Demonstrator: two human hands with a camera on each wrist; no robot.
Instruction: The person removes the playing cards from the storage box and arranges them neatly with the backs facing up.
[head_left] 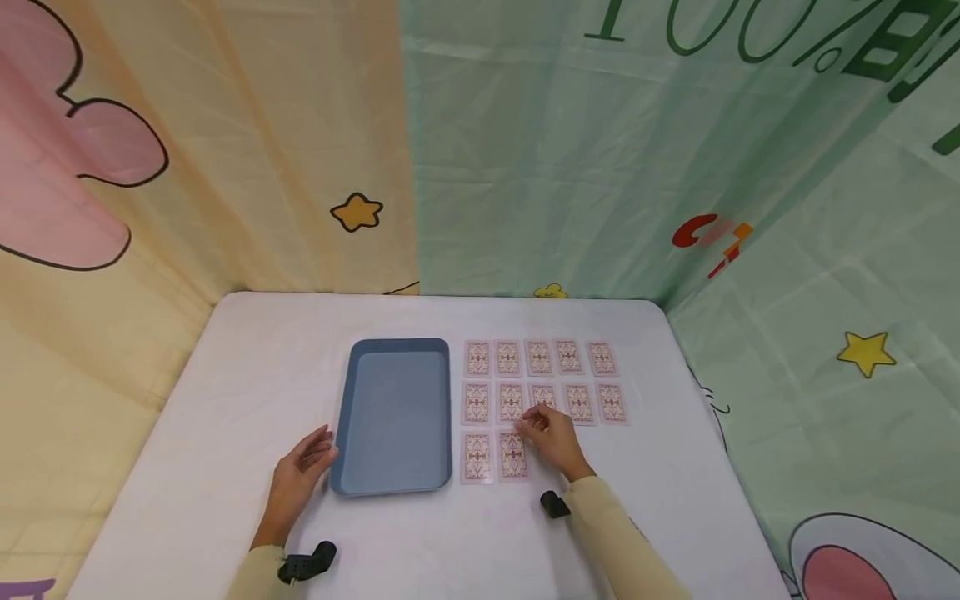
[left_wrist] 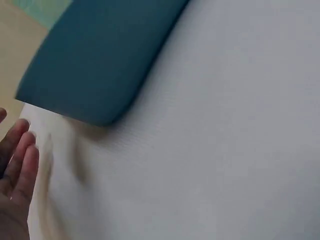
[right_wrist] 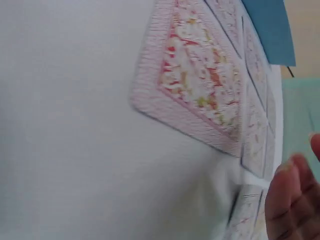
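Face-down playing cards (head_left: 476, 457) with red-patterned backs lie in rows on the white table; the front row holds two. My right hand (head_left: 553, 440) hovers beside the second front-row card (head_left: 513, 456), fingers loosely bent and nothing seen between them. It partly covers a middle-row card (head_left: 542, 392). In the right wrist view a patterned card (right_wrist: 200, 75) lies flat, apart from the fingers. My left hand (head_left: 300, 471) is at the left edge of a blue-grey tray (head_left: 341, 417), fingers relaxed and holding nothing. Contact with the tray is hard to tell.
The tray stands left of the cards, with no object seen in it. Printed curtains (head_left: 525, 183) hang behind and beside the table (head_left: 600, 550). A black wrist device (head_left: 307, 563) sits by the left sleeve, another (head_left: 555, 504) by the right.
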